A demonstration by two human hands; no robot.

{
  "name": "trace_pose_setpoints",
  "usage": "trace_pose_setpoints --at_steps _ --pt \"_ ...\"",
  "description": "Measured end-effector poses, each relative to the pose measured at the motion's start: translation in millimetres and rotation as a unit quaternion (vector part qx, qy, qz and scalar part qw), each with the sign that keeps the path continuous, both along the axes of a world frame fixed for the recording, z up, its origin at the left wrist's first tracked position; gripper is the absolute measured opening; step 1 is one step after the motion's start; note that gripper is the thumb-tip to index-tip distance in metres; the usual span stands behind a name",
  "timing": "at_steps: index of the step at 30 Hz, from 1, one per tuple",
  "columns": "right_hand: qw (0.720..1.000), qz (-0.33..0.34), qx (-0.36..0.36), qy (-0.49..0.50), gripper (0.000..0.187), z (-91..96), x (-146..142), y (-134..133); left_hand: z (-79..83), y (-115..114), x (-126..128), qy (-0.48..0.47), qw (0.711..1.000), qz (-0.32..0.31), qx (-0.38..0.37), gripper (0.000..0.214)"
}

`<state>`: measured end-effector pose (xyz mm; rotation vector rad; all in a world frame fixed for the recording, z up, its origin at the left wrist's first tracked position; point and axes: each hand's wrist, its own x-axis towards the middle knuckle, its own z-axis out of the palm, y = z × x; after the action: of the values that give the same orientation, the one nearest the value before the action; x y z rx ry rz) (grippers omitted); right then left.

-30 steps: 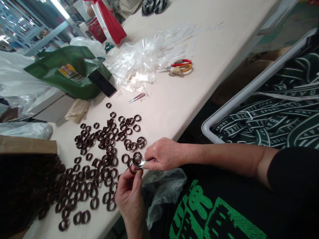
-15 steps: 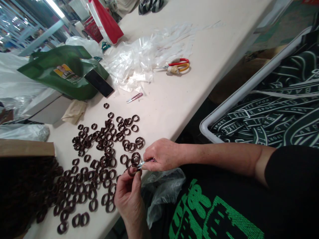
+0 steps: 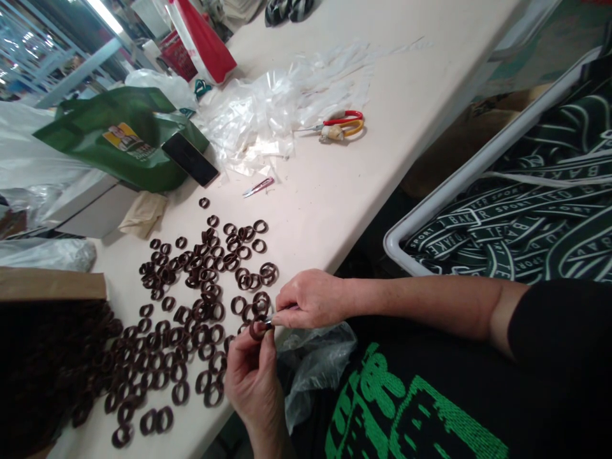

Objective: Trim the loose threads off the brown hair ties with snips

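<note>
My left hand [image 3: 252, 376] pinches a small dark brown ring [image 3: 256, 329] at the table's near edge. My right hand [image 3: 310, 299] is closed on small metal snips [image 3: 270, 317], whose tip touches that ring. Several more brown rings [image 3: 201, 299] lie scattered on the cream table [image 3: 335, 191] just left of my hands. A dense heap of the same rings [image 3: 43, 363] fills the lower left corner.
Red and yellow scissors [image 3: 342, 125] and a pink pair of snips [image 3: 258, 187] lie farther back, beside crumpled clear plastic bags [image 3: 277, 102]. A green bag [image 3: 115, 137] and a black phone [image 3: 190, 159] sit at the left. A white bin of green printed straps [image 3: 526, 217] stands at the right.
My hands have shifted slightly, the left a little lower and to the right. The ring and snips stay together between them.
</note>
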<state>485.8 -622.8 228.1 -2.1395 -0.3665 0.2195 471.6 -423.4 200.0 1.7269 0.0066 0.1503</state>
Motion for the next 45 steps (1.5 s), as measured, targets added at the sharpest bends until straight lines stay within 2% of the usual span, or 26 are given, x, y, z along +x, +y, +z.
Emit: trace_pose_setpoints --at_steps 8,15,19,22,25,27,31,33,35,41,45 --pt "1.000 -0.003 -0.007 -0.006 0.033 -6.2 -0.9 2.5 -0.2 -2.1 -0.9 -0.009 1.000 -0.009 0.008 0.014" --pt "0.996 -0.049 0.061 -0.033 0.037 -13.8 4.8 -2.2 -0.4 -2.4 0.5 0.037 0.999 0.025 -0.018 0.017" --pt "0.993 -0.065 0.099 -0.026 0.038 -12.1 6.7 -7.4 0.7 -1.9 3.7 0.062 0.995 0.034 -0.065 0.019" --pt "0.989 -0.076 0.129 -0.015 0.041 -11.6 5.8 -9.0 1.4 6.7 0.9 0.090 0.988 0.035 -0.124 0.025" --pt "0.987 -0.088 0.131 -0.017 0.039 -14.2 5.3 -12.4 -7.8 29.9 -11.9 0.135 0.977 0.022 -0.161 0.031" --pt "0.988 -0.091 0.118 -0.033 0.038 -17.4 6.5 -16.5 -22.5 51.9 -24.8 0.180 0.975 0.018 -0.131 0.033" --pt "0.989 -0.095 0.093 -0.067 0.036 -21.4 9.9 -24.6 -62.2 93.8 -50.0 0.257 0.966 -0.026 0.033 0.038" --pt "0.988 -0.103 0.078 -0.080 0.035 -20.9 10.8 -27.9 -79.5 105.4 -58.2 0.277 0.953 -0.047 0.114 0.041" --pt "0.987 -0.117 0.063 -0.087 0.035 -20.0 11.7 -31.3 -92.2 109.0 -62.8 0.293 0.942 -0.050 0.158 0.040" --pt "0.982 -0.163 0.025 -0.094 0.035 -25.0 18.9 -43.7 -107.5 99.5 -62.7 0.313 0.930 -0.073 0.177 0.033" --pt "0.978 -0.180 0.012 -0.102 0.035 -28.8 23.7 -45.3 -107.7 98.7 -63.8 0.330 0.916 -0.140 0.181 0.038"
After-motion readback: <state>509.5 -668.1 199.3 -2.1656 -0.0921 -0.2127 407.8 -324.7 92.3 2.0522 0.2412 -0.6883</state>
